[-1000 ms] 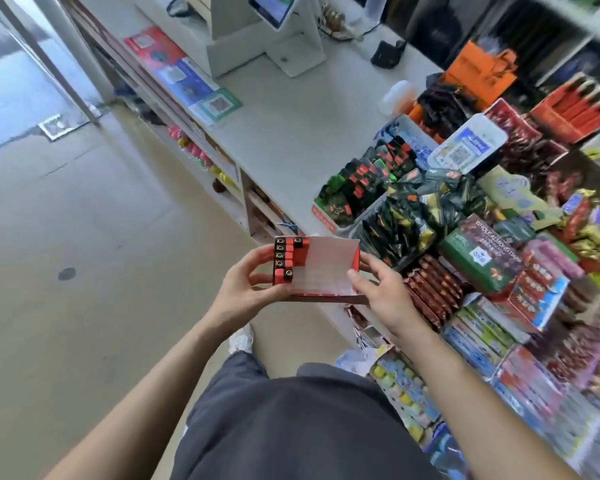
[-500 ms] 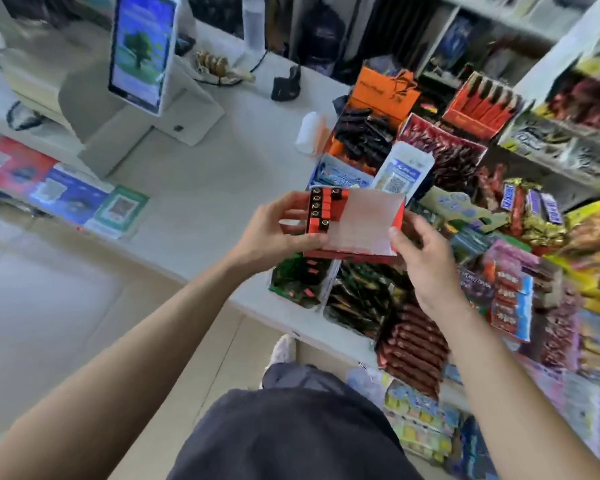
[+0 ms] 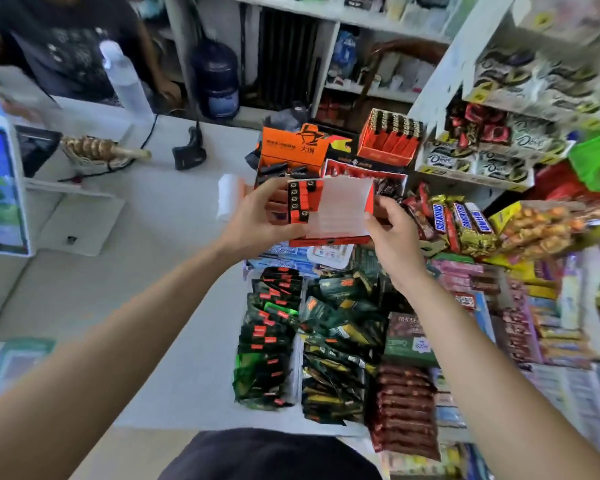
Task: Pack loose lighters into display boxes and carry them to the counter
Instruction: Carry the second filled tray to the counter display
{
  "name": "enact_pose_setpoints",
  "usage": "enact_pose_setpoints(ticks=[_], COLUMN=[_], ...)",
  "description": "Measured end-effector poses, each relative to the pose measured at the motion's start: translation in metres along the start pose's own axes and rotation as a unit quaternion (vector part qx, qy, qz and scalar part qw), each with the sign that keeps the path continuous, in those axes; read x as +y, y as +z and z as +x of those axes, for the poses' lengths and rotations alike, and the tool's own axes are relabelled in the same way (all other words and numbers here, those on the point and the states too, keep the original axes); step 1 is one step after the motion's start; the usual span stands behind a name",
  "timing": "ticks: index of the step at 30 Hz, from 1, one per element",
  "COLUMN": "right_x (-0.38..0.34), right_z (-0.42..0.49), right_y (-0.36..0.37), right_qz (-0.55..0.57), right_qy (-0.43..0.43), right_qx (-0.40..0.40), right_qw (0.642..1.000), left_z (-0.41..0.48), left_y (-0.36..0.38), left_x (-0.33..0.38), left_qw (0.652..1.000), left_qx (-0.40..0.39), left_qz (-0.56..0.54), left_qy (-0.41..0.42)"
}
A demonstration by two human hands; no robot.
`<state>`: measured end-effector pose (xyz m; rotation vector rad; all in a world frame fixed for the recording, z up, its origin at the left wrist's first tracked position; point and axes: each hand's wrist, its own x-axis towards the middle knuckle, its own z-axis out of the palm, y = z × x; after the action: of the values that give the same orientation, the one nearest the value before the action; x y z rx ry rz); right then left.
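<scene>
- Bright, even light with soft, faint shadows on the white counter (image 3: pixel 174 209) left of the display box (image 3: pixel 326 241).
- The box is the sharpest part, and the pale sheet over it looks washed out.
- Shelves (image 3: pixel 499 109) right of the box smear into blur.
- Wide-angle bending makes the uprights behind the box lean and the forearms (image 3: pixel 125 341) below it swell.

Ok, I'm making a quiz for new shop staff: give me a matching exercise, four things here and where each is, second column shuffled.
1. partly filled lighter box
2. full lighter box
3. Snickers bars
4. black scanner

A. on the bare counter, left of the orange box
B. among the sweets, right of the right hand
C. held between the left hand and the right hand
D. at the back, right of the orange box

Pairs: 1-C, 2-D, 3-B, 4-A
</scene>
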<state>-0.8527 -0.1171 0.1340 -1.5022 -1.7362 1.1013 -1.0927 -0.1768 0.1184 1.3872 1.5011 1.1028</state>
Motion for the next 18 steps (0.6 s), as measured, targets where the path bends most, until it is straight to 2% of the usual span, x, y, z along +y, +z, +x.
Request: enact_pose_setpoints(ticks=[5,13,18], right_x=[-0.012,-0.038,-0.044], right_z=[0.05,0.152,0.211], right_y=[-0.01,-0.029,-0.029], right_qz=[-0.036,-0.146,-0.266], right_qy=[0.006,-0.046,-0.078], right_qx=[0.028,0.034,0.044], right_qw=[0.999,0.988,0.96], left_z=[0.077,0.203,0.27], left_y=[-0.007,-0.019,-0.034], left_x=[0.006,0.026,0.023], left_qw=[0.999,0.995,0.995], left_qx=[-0.012,0.055,0.01], left_qz=[0.04,0.075,0.09], left_qy=[0.017,0.029,0.043])
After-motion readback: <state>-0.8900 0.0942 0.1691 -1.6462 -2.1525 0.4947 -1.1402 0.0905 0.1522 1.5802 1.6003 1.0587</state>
